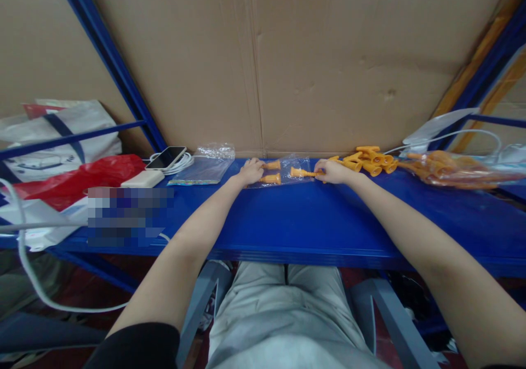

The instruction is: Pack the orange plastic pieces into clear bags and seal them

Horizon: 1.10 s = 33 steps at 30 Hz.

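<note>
Desk [287,221] surface is smooth blue sheet metal, and its near edge runs across in front of your lap. Open room lies in the wide bare strip between that near edge and your hands; the far side is closed off by a creased cardboard wall [320,62] rising straight from the desk's back edge.

Your left hand [251,170] lies palm down on a clear plastic bag [287,169], fingers curled over its left end, touching two small orange plastic pieces [272,172] that lie in or on the bag; which, I cannot tell. Your right hand [333,171] is closed in a pinch on one orange piece [302,172], flared like a small trumpet, held level at the bag's right end. Both forearms are stretched out straight and low over the desk.

Just right of that hand sits a loose heap of like orange pieces [370,160], and farther right a filled bag of them [452,169]. To the left lie a flat clear packet [203,169], a phone [166,158] on a coiled white cable, a white block [143,179] and a red bag [78,180].
</note>
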Available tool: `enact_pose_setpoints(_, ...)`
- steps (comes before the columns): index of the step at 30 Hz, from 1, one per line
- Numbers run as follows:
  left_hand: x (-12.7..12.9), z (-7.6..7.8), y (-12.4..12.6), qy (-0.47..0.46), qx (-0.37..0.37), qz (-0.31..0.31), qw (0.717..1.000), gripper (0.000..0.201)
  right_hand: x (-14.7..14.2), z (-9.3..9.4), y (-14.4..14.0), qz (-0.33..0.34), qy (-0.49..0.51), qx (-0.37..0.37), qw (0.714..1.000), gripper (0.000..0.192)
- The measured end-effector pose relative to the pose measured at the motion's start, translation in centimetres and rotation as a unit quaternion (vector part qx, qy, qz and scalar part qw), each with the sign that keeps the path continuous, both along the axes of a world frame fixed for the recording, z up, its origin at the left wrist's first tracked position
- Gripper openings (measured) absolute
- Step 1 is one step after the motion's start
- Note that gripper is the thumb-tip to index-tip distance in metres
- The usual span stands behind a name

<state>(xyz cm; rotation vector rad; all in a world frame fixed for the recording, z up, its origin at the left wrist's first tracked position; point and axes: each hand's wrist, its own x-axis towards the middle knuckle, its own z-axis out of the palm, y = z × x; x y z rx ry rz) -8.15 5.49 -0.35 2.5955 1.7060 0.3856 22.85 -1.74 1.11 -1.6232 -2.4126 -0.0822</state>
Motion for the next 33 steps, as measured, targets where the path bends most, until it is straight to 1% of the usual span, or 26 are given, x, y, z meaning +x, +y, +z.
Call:
enact_pose_setpoints(3,0.1,-0.6,1.0,-0.042,0.002,-0.022,0.999,0.045,-1.4,0.5,-0.9,-0.044,-0.042,0.011,0.998,0.019)
enact_pose_setpoints(7,0.4,-0.8,1.4,-0.134,-0.038,-0.038,0.99,0.039,-2.9,1.5,-2.4,-0.097,-0.061,0.03,0.993,0.024)
enact_pose_setpoints(11,0.5,-0.8,1.3,-0.2,-0.07,-0.04,0.976,0.031,-3.9,2.2,-3.4,-0.121,-0.068,0.048,0.989,0.03)
enact_pose_setpoints(14,0.6,-1.0,1.4,-0.202,-0.073,-0.043,0.976,0.026,-4.6,2.3,-3.8,-0.119,-0.086,0.053,0.988,0.032)
enact_pose_setpoints(16,0.7,-1.2,1.4,-0.188,-0.075,-0.052,0.978,0.026,-4.9,2.4,-4.0,-0.126,-0.094,0.056,0.986,0.033)
enact_pose_setpoints(19,0.9,-1.2,1.4,-0.151,-0.071,-0.068,0.984,0.032,-5.1,2.4,-4.2,-0.14,-0.096,0.06,0.984,0.033)
enact_pose_setpoints(21,1.1,-1.1,1.2,-0.128,-0.061,-0.068,0.988,0.038,-5.2,2.4,-4.1,-0.149,-0.095,0.062,0.982,0.032)
enact_pose_setpoints(26,1.5,-1.0,0.8,-0.136,-0.053,-0.028,0.989,0.058,-5.3,2.2,-3.9,-0.158,-0.114,0.064,0.979,0.032)
enact_pose_setpoints(28,1.7,-0.9,0.6,-0.142,-0.057,-0.027,0.988,0.06,-5.4,2.2,-4.0,-0.162,-0.124,0.06,0.977,0.032)
enact_pose_setpoints(33,2.2,-0.6,-0.1,-0.14,-0.066,-0.045,0.987,0.06,-6.1,2.8,-4.6,-0.179,-0.139,0.036,0.973,0.036)
